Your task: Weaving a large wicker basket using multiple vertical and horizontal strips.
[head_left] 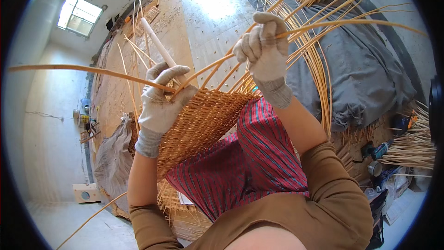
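A brown wicker basket (199,120) leans across my lap, with bare willow stakes (224,82) rising from its woven edge. My left hand (163,98), in a pale work glove, is closed at the basket's left corner around a thick pale stick (158,42). A long willow rod (88,69) runs from that corner out to the left. Farther right and higher, my gloved right hand (264,48) is closed on a willow rod (356,22) whose thin end sweeps out to the right. The gloves hide exactly how the rods cross inside each hand.
A red striped cloth (236,166) covers my lap. Bundled willow rods (319,88) lie over a dark grey cloth (365,69) at right. Cut rods (411,141) and a teal power tool (380,150) lie far right. A grey cloth (115,157) sits left; wood scraps dot the board floor (171,14).
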